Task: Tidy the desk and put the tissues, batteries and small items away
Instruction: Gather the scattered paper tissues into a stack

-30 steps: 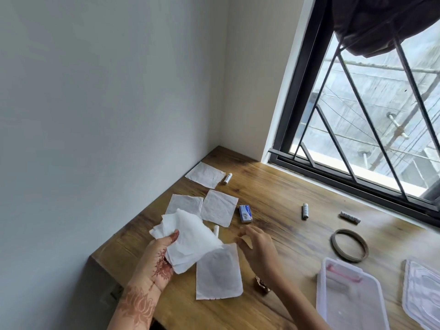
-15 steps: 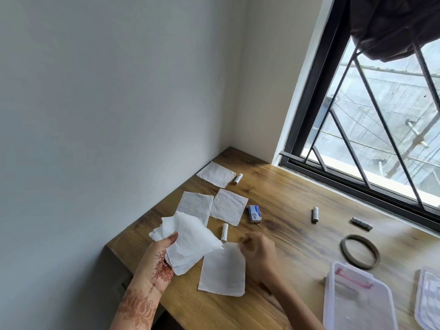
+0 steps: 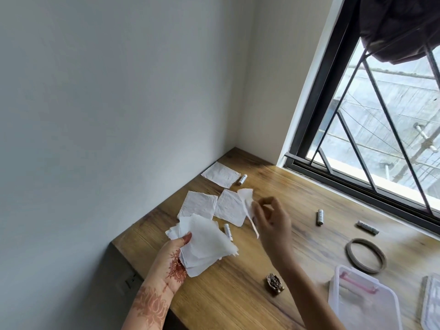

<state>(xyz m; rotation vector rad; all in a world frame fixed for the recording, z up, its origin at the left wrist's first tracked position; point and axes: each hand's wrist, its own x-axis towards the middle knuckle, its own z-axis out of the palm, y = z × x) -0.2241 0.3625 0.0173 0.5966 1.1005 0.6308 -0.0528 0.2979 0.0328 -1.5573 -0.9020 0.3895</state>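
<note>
My left hand (image 3: 170, 263) holds a stack of white tissues (image 3: 204, 244) above the desk's near left corner. My right hand (image 3: 273, 222) pinches one tissue (image 3: 247, 206), lifted off the desk and hanging edge-on. Three more tissues lie flat: one by the wall (image 3: 220, 174) and two side by side (image 3: 198, 205) (image 3: 229, 207). White batteries lie near the far tissue (image 3: 242, 179), beside the stack (image 3: 227, 231), and further right (image 3: 320, 217) (image 3: 367, 227).
The wooden desk (image 3: 297, 194) meets a white wall on the left and a barred window behind. A clear plastic box (image 3: 364, 298) with a pink handle and a lid (image 3: 431, 303) sit at the right. A brown ring (image 3: 365, 255) and a small brass figurine (image 3: 275, 284) lie nearby.
My right hand has picked up the near tissue from the desk and raised it. A brass figurine now shows where the hand was. The small blue box is hidden behind my hand.
</note>
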